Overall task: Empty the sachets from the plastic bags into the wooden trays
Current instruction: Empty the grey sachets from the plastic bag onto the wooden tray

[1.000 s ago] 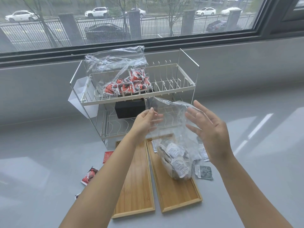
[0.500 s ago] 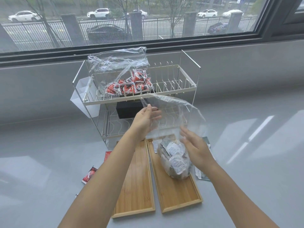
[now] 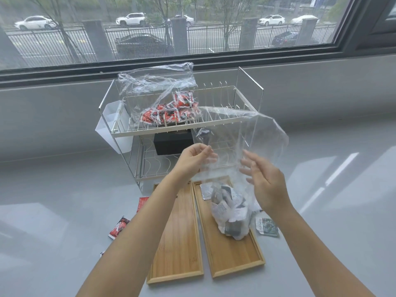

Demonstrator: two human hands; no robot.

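Note:
A clear plastic bag point(image 3: 246, 133) stands upright with its bottom on the right wooden tray point(image 3: 235, 260); grey and white sachets point(image 3: 230, 213) are bunched in its bottom. My left hand point(image 3: 196, 160) pinches the bag's left edge near the top. Beside the bag's right side, my right hand point(image 3: 264, 183) has its fingers spread and only loosely bent, gripping nothing that I can see. The left wooden tray point(image 3: 180, 254) lies alongside, partly under my left forearm. A second clear bag with red sachets point(image 3: 169, 113) lies on the top shelf of the wire rack point(image 3: 227, 123).
Loose red sachets point(image 3: 119, 227) lie on the grey table left of the trays. One grey sachet point(image 3: 266, 226) lies right of the right tray, another point(image 3: 205, 190) at its far end. A black box point(image 3: 173, 142) sits in the rack's lower shelf; a white cup point(image 3: 111, 129) hangs on its left.
My right hand went down onto the sachets in the bag, then came back up to the bag's upper right side. My left hand kept its pinch on the edge. The bag's mouth billowed wider.

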